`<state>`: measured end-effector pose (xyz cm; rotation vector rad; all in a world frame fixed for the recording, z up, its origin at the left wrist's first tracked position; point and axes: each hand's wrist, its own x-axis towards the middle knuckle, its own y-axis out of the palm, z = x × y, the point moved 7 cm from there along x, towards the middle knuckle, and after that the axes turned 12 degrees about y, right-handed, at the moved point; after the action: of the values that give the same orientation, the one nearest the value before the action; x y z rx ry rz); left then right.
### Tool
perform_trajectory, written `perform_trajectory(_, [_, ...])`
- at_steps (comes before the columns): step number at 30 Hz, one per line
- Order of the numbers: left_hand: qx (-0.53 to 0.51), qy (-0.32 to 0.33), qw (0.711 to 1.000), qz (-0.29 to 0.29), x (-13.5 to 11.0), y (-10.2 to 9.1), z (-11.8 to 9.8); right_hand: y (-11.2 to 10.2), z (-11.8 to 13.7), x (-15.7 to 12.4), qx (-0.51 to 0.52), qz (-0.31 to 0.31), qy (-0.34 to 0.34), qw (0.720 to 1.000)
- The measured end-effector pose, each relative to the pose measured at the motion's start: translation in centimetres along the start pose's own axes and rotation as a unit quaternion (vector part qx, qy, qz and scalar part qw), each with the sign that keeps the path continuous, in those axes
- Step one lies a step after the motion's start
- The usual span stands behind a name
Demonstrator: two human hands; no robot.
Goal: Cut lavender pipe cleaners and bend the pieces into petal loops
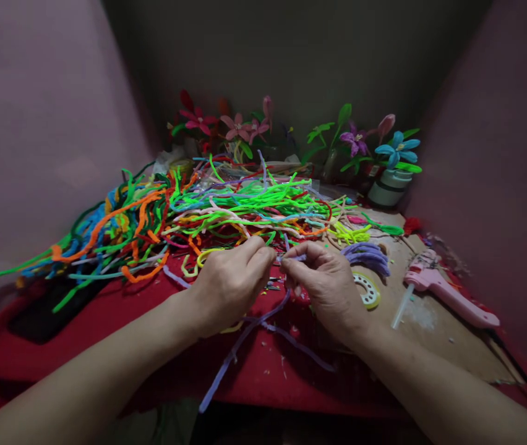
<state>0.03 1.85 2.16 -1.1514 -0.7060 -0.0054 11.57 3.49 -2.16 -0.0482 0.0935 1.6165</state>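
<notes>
My left hand (pixel 231 284) and my right hand (pixel 326 287) meet above a red cloth (pixel 119 309), fingertips close together. Both pinch a lilac pipe cleaner (pixel 245 337) at its upper end. Its two long tails hang down between my wrists, one reaching the table's front edge. Just behind my fingers lies a big tangled heap of coloured pipe cleaners (pixel 189 213) in green, orange, blue and pink.
A pink glue gun (pixel 444 290) lies on a brown board (pixel 435 334) at the right. A tape roll (pixel 368 290) and a bundle of lilac loops (pixel 368 254) sit by my right hand. Pipe-cleaner flowers (pixel 235 127) and a potted blue flower (pixel 396 151) stand at the back.
</notes>
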Motion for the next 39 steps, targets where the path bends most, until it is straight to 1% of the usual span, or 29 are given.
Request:
perform_trajectory(2, [0.025, 0.033, 0.999, 0.012, -0.1, -0.1, -0.4, 0.2, 0.0, 0.1, -0.01, 0.026, 0.012, 1.0])
perform_trajectory(5, [0.041, 0.084, 0.995, 0.034, -0.2, -0.2, -1.1, 0.8, -0.2, 0.4, 0.001, 0.093, 0.025, 0.995])
perform_trajectory(8, [0.044, 0.089, 0.994, 0.038, -0.2, -0.4, -1.0, 1.2, -0.7, 0.7, 0.052, 0.165, 0.053, 0.984])
perform_trajectory(11, [0.045, 0.088, 0.995, 0.026, -0.2, -0.7, -1.1, 1.4, -1.2, 0.9, 0.093, 0.19, 0.094, 0.973])
perform_trajectory(13, [0.053, 0.079, 0.995, 0.02, -0.3, -0.9, -1.1, 1.3, -1.0, 0.9, 0.08, 0.181, 0.092, 0.976])
perform_trajectory(15, [0.041, 0.05, 0.998, 0.013, -0.3, -0.9, -0.9, 1.0, -0.4, 0.7, 0.027, 0.155, 0.055, 0.986])
perform_trajectory(17, [-0.014, 0.007, 1.0, 0.022, -0.3, -0.7, -0.4, 0.8, 0.6, 0.3, -0.064, 0.118, -0.02, 0.991])
perform_trajectory(19, [-0.107, -0.046, 0.992, 0.044, -0.3, -0.2, 0.3, 0.8, 1.6, -0.3, -0.16, 0.082, -0.11, 0.977])
perform_trajectory(20, [-0.159, -0.078, 0.982, 0.059, -0.3, 0.0, 0.7, 0.8, 2.0, -0.7, -0.199, 0.067, -0.151, 0.966])
perform_trajectory(22, [-0.262, -0.147, 0.949, 0.092, -0.4, 0.6, 1.5, 0.9, 2.4, -1.3, -0.25, 0.046, -0.211, 0.944])
perform_trajectory(24, [-0.367, -0.21, 0.898, 0.124, -0.6, 1.2, 2.1, 1.1, 2.7, -1.8, -0.283, 0.026, -0.261, 0.923])
perform_trajectory(26, [-0.473, -0.267, 0.826, 0.151, -1.1, 1.9, 2.1, 1.3, 3.0, -2.5, -0.314, 0.0, -0.315, 0.896])
perform_trajectory(28, [-0.568, -0.32, 0.74, 0.163, -1.7, 2.5, 1.9, 1.5, 3.4, -3.2, -0.337, -0.028, -0.367, 0.867])
perform_trajectory(29, [-0.603, -0.342, 0.701, 0.167, -2.0, 2.8, 1.7, 1.6, 3.5, -3.5, -0.343, -0.037, -0.383, 0.857])
perform_trajectory(30, [-0.626, -0.357, 0.672, 0.171, -2.2, 3.1, 1.6, 1.6, 3.6, -3.5, -0.343, -0.038, -0.388, 0.854])
perform_trajectory(31, [-0.634, -0.363, 0.661, 0.172, -2.3, 3.2, 1.5, 1.7, 3.6, -3.4, -0.335, -0.03, -0.38, 0.862])
perform_trajectory(32, [-0.625, -0.356, 0.673, 0.172, -2.3, 3.2, 1.7, 1.6, 3.4, -3.1, -0.319, -0.014, -0.354, 0.879])
perform_trajectory(33, [-0.6, -0.336, 0.705, 0.174, -2.1, 3.0, 1.9, 1.5, 3.1, -2.5, -0.296, 0.011, -0.308, 0.904])
perform_trajectory(35, [-0.506, -0.262, 0.803, 0.174, -1.4, 2.0, 2.4, 1.3, 1.8, -1.1, -0.226, 0.078, -0.169, 0.956])
perform_trajectory(36, [-0.447, -0.212, 0.851, 0.176, -1.0, 1.3, 2.5, 1.2, 1.0, -0.5, -0.183, 0.114, -0.089, 0.972])
perform_trajectory(37, [-0.384, -0.163, 0.891, 0.18, -0.8, 0.4, 2.6, 1.3, 0.1, -0.1, -0.139, 0.15, -0.01, 0.979])
perform_trajectory(38, [-0.323, -0.117, 0.921, 0.183, -0.6, -0.5, 2.5, 1.4, -0.7, 0.0, -0.095, 0.186, 0.057, 0.976])
perform_trajectory(39, [-0.267, -0.079, 0.943, 0.184, -0.6, -1.4, 2.5, 1.6, -1.3, 0.0, -0.052, 0.22, 0.11, 0.968])
